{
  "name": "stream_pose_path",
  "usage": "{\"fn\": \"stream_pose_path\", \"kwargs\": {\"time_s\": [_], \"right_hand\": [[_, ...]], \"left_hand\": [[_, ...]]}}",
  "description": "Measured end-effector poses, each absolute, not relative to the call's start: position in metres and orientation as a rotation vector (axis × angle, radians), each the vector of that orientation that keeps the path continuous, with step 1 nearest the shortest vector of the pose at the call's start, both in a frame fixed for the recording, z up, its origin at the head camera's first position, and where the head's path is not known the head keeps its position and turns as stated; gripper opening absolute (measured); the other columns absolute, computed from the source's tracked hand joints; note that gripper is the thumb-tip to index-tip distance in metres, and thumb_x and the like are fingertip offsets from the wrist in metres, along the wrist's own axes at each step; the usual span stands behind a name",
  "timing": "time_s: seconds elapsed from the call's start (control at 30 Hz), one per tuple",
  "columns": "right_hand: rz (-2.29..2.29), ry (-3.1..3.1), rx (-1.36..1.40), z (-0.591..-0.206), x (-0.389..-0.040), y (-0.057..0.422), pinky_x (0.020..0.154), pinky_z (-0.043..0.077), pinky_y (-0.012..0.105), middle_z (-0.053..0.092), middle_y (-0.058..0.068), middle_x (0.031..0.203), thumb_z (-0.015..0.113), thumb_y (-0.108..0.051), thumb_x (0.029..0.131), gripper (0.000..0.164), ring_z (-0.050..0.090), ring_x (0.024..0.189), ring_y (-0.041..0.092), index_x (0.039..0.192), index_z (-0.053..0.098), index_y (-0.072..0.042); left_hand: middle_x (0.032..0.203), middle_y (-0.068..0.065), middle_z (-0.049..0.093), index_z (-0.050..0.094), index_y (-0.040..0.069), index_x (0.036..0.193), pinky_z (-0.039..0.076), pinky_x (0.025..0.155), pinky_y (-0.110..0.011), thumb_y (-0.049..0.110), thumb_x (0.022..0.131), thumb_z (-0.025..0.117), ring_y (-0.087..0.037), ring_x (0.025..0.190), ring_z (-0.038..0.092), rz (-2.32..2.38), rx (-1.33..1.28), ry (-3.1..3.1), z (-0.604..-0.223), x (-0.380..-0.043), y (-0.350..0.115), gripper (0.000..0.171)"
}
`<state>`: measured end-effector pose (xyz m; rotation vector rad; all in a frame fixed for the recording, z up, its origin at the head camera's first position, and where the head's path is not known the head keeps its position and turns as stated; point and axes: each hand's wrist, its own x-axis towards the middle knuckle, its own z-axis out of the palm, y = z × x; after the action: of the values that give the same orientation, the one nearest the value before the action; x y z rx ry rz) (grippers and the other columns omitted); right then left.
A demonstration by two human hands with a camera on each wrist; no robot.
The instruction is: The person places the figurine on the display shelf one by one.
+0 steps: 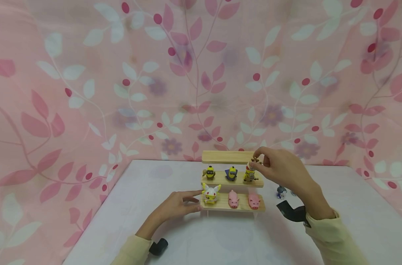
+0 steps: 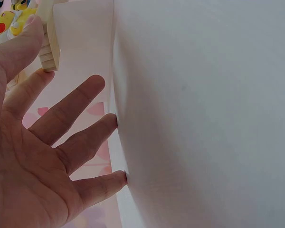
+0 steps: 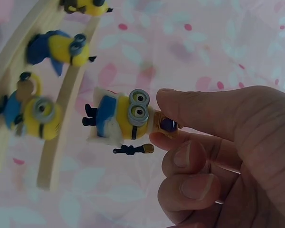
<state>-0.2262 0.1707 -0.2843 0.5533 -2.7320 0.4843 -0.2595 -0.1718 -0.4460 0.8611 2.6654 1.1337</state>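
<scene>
My right hand (image 1: 282, 167) is at the stepped wooden display stand (image 1: 220, 178), over the right end of its middle shelf. Between thumb and fingertips it pinches the crown of a minion figurine (image 3: 124, 115) with goggles, a white robe and a small sceptre. Several minion figurines stand on the middle shelf, among them one in a blue cape (image 1: 232, 173) and one at the right end (image 3: 40, 116), close to the held figurine. My left hand (image 1: 179, 204) touches the left end of the lowest shelf with thumb and index finger, its other fingers spread.
On the lowest shelf are a white-and-yellow figurine with long ears (image 1: 211, 194) and two pink pigs (image 1: 233, 199). Behind is the top shelf (image 1: 227, 157). Small figurines (image 1: 281, 192) stand on the white table (image 1: 121, 191) by my right wrist. A pink floral cloth (image 1: 194, 73) hangs behind.
</scene>
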Motion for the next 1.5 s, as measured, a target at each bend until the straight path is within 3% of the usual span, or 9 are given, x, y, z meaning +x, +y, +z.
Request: {"fn": "stream_pose_path", "kwargs": {"time_s": [0.17,0.43,0.7,0.97,1.5], "right_hand": [[0.486,-2.717,0.597,-0.275,-0.237,0.153,0.047,0.032,0.030,0.049,-0.006,0.062,0.074,-0.035,0.089,0.027,0.042,0.051,0.013,0.107,0.070,-0.016],[0.505,-2.738,0.685,-0.268,-0.260,0.124,0.053,0.041,0.031,0.058,-0.004,0.071,0.073,-0.037,0.090,0.025,0.050,0.059,0.014,0.103,0.070,-0.016],[0.557,-2.742,0.735,-0.264,-0.282,0.104,0.051,0.041,0.032,0.058,-0.003,0.068,0.071,-0.038,0.091,0.024,0.050,0.055,0.015,0.102,0.070,-0.017],[0.579,-2.774,0.747,-0.263,-0.303,0.085,0.055,0.043,0.033,0.060,-0.004,0.070,0.072,-0.037,0.090,0.024,0.054,0.060,0.014,0.100,0.070,-0.016],[0.603,-2.810,0.797,-0.270,-0.333,0.067,0.062,0.047,0.033,0.065,0.000,0.083,0.074,-0.035,0.089,0.024,0.059,0.073,0.017,0.095,0.069,-0.012]], "left_hand": [[0.108,0.004,0.073,0.058,0.026,0.140,0.049,0.086,-0.040,0.051,0.088,0.071,-0.018,0.110,0.065,1.128,0.850,2.667,-0.445,-0.260,-0.171,0.059],[0.109,0.003,0.073,0.057,0.025,0.141,0.048,0.090,-0.046,0.050,0.089,0.070,-0.022,0.112,0.064,1.126,0.836,2.662,-0.445,-0.260,-0.171,0.060],[0.108,0.003,0.073,0.057,0.026,0.140,0.049,0.085,-0.041,0.051,0.088,0.070,-0.021,0.111,0.065,1.107,0.851,2.675,-0.445,-0.264,-0.173,0.059],[0.109,0.002,0.073,0.057,0.025,0.140,0.049,0.089,-0.046,0.051,0.088,0.070,-0.021,0.111,0.065,1.116,0.859,2.661,-0.445,-0.270,-0.174,0.059],[0.108,0.002,0.073,0.058,0.026,0.140,0.049,0.087,-0.044,0.050,0.088,0.071,-0.021,0.110,0.065,1.130,0.867,2.647,-0.444,-0.272,-0.176,0.059]]}}
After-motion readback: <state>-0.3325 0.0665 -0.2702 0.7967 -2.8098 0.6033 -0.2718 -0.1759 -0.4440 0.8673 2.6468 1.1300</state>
